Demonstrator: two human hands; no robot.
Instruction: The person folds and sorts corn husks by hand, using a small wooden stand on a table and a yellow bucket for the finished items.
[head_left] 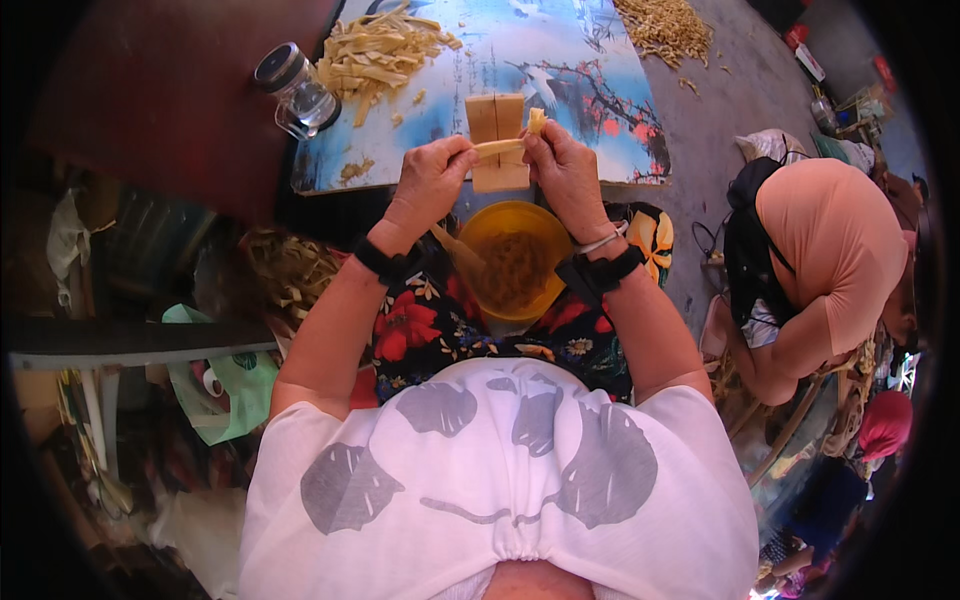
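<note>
A pale yellow, flat strip [498, 147] stretches between my two hands, in front of a small wooden block [496, 112] at the table's near edge. One end is pinched between the thumb and fingers of my left hand [432, 182]. My right hand [567, 172] closes on the other end, where a short folded piece [537, 121] sticks up above the fingertips. A dark line runs down the block's middle, and the strip hides part of it. Below my hands, a yellow bowl [548, 245] between my thighs holds yellowish-brown bits, with a longer pale strip over its left rim.
A heap of similar strips [375, 50] lies at the far left of the picture-covered table [450, 75], beside a lidded glass mug [303, 95]. Small curled pieces [665, 30] are piled beyond its right edge. Another person [830, 250] is close on my right. A green bag [225, 390] hangs left.
</note>
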